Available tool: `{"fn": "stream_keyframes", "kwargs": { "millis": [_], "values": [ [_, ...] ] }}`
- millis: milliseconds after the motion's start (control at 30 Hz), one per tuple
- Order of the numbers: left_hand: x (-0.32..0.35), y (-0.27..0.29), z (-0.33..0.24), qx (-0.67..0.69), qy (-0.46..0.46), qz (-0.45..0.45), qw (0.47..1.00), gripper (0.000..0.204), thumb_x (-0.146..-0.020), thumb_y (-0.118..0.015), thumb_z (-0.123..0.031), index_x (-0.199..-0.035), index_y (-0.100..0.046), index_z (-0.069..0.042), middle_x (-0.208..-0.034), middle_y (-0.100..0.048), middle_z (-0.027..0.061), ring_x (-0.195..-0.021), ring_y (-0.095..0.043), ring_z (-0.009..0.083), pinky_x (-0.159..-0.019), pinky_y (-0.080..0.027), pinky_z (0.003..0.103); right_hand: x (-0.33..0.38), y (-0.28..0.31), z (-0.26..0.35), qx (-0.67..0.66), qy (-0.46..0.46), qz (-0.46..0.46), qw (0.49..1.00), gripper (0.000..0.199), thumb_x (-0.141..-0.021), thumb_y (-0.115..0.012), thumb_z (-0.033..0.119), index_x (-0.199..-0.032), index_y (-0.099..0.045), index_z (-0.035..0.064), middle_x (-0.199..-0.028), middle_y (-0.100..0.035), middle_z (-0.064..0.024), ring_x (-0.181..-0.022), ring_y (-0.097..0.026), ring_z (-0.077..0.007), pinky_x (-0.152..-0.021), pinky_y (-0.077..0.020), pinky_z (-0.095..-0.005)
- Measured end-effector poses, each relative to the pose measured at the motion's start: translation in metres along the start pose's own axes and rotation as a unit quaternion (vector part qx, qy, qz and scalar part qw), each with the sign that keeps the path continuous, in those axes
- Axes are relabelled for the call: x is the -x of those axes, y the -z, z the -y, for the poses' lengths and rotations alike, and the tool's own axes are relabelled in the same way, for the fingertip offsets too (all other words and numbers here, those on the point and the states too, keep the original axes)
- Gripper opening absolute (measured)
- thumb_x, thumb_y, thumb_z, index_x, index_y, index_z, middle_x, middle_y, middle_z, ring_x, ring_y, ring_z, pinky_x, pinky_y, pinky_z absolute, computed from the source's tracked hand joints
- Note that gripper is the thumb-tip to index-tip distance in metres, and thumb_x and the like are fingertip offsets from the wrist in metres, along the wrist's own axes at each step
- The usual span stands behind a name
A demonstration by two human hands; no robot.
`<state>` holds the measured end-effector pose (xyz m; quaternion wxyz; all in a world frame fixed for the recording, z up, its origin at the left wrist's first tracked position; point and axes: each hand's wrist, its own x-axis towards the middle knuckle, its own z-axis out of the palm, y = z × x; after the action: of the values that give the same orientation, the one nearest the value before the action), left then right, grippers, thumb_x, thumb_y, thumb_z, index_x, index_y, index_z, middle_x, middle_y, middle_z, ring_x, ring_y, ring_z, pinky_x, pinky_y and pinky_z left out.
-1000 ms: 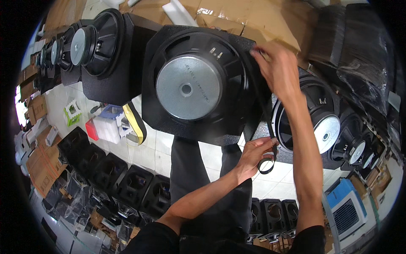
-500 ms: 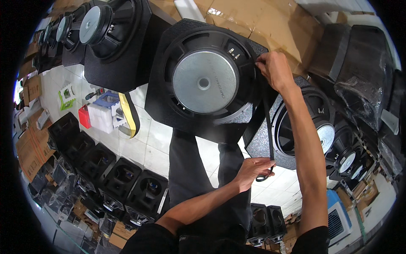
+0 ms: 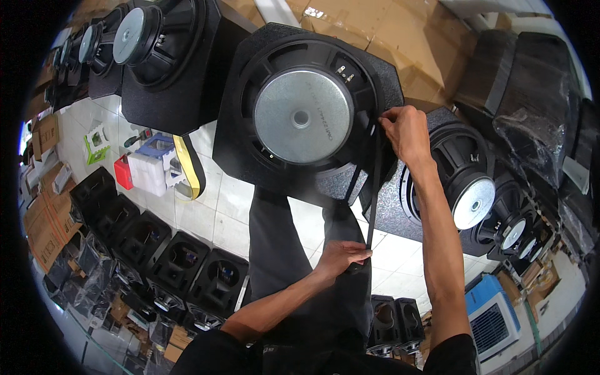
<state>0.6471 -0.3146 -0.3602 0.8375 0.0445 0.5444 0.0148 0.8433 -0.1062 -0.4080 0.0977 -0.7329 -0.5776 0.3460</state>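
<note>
A large speaker driver (image 3: 303, 115) with a round grey magnet lies face down on a black speaker box (image 3: 230, 140). A thin black strip (image 3: 376, 194) runs along the driver's right rim and hangs down in a straight line. My right hand (image 3: 406, 132) pinches this strip against the rim, fingertips closed. Lower down, near my knee, my left hand (image 3: 342, 257) grips the hanging length between thumb and fingers. A second grey-speckled box with a driver (image 3: 472, 203) stands right behind my right forearm.
More boxes with drivers (image 3: 164, 44) line up at the upper left. Several open black cabinets (image 3: 178, 265) stand on the tiled floor at left. A yellow-edged tape roll (image 3: 189, 169) lies near a white stool-like block (image 3: 147, 174). A blue-and-white air cooler (image 3: 494, 315) is at lower right.
My right hand has slid down along the driver's right rim. My left hand has moved left and slightly down, and the hanging strip has swung left with it.
</note>
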Motion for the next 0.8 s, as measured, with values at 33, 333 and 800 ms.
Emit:
{"fn": "stream_keyframes", "kwargs": {
  "millis": [33, 333, 800],
  "values": [
    [0.002, 0.005, 0.002, 0.0, -0.007, -0.013, 1.0, 0.039, -0.085, -0.081, -0.014, -0.11, -0.068, 0.013, -0.094, -0.074, 0.0125, -0.082, -0.069, 0.0153, -0.074, -0.055, 0.026, 0.004, -0.003, -0.001, 0.0, -0.001, -0.008, 1.0, 0.016, -0.083, -0.069, 0.008, -0.094, -0.075, -0.0028, -0.072, -0.068, -0.0248, -0.068, -0.07, -0.0371, -0.068, -0.0541, -0.0408],
    [0.027, 0.034, -0.002, -0.025, 0.037, -0.067, 0.997, 0.036, -0.083, -0.081, -0.012, -0.108, -0.069, 0.011, -0.084, -0.071, 0.0091, -0.072, -0.064, 0.0124, -0.068, -0.052, 0.025, 0.041, -0.024, 0.012, -0.05, -0.106, -0.026, 0.993, 0.019, -0.084, -0.07, 0.012, -0.095, -0.076, -0.0027, -0.07, -0.069, -0.0207, -0.062, -0.07, -0.0287, -0.067, -0.0541, -0.0368],
    [0.073, 0.11, -0.037, -0.135, 0.083, -0.044, 0.986, 0.027, -0.083, -0.08, -0.013, -0.102, -0.074, 0.005, -0.088, -0.075, 0.0096, -0.081, -0.068, 0.0138, -0.077, -0.053, 0.026, 0.076, -0.051, 0.042, -0.121, -0.287, -0.088, 0.946, 0.017, -0.084, -0.073, 0.013, -0.093, -0.077, -0.0016, -0.074, -0.073, -0.018, -0.063, -0.07, -0.022, -0.064, -0.0534, -0.0329]
  ]
}}
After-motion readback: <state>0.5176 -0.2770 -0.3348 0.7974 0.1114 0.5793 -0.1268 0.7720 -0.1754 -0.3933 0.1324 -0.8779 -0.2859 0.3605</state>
